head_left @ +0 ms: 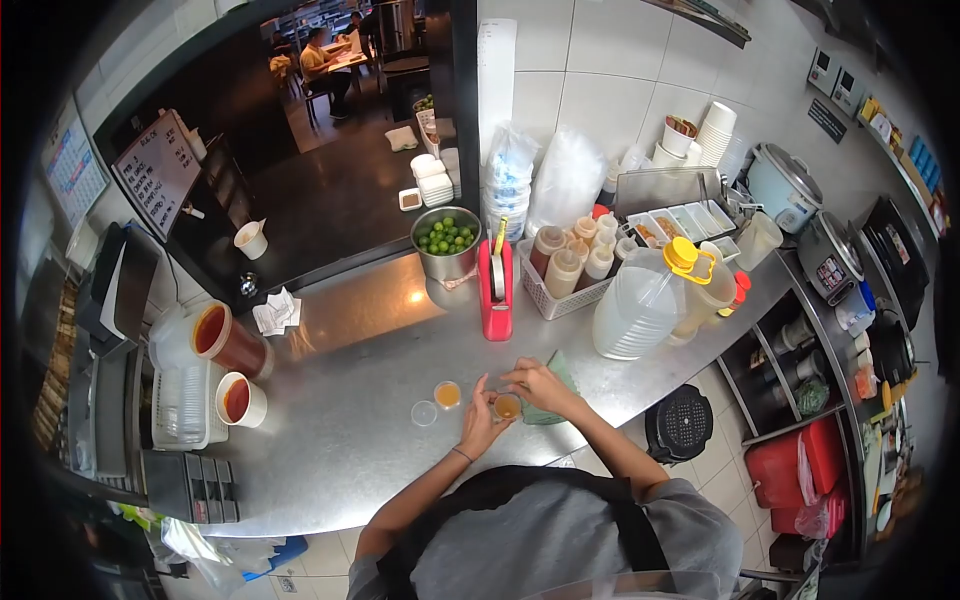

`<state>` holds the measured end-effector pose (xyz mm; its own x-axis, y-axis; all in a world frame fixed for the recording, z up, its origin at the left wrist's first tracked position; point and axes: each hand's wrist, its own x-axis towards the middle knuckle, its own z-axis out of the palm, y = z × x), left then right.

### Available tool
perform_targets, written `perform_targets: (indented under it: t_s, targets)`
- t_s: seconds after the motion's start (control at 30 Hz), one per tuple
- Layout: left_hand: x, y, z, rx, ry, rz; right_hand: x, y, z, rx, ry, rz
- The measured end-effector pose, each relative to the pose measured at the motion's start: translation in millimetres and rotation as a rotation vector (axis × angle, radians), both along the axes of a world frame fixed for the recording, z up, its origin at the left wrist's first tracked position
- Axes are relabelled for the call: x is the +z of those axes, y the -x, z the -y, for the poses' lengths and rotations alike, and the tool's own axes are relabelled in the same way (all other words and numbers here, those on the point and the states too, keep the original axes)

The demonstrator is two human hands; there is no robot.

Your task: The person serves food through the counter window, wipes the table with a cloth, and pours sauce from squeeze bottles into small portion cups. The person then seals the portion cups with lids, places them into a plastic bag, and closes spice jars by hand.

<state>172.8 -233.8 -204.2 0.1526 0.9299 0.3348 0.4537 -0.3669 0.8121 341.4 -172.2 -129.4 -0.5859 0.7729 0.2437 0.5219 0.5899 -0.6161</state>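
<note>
Left hand (pixel 480 428) holds a little cup (pixel 508 406) of brown sauce, with the fingers bent around its side. The cup is on the shiny metal counter (pixel 340 430), right in front of the person's body. The right hand (pixel 538 386) is bent over the far side of the cup, with its fingertips close together. They are too small to see well, so I cannot tell if they pinch anything. A green cloth (pixel 557 384) lies just beside the cup, partly under the right arm. On the other side, near the left hand, sits another little cup (pixel 447 395) with orange sauce in it. A small clear round thing (pixel 424 413) lies just beside that one. Farther back, past both hands, stands a red tape holder (pixel 495 300). A metal pot (pixel 447 266) full of green limes (pixel 446 237) is near it. A big clear jug (pixel 630 315) with a yellow top stands off to the right.
</note>
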Motion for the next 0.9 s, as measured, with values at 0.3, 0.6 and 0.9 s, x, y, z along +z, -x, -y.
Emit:
perform_targets:
  t_s: [0.3, 0.6, 0.9]
  targets:
    - [-12.0, -2.1, -1.0, 0.057, 0.034, -0.094, -13.2, -5.1, 17.5, 0.050, -0.173, 0.239]
    - [-25.5, -4.5, -3.3, 0.107, 0.032, -0.069, -22.3, -8.9, 22.4, 0.170, -0.230, 0.330]
    - [-24.6, -3.4, -4.9, 0.085, 0.082, -0.018, -44.7, -0.7, 41.4, 0.118, -0.270, 0.342]
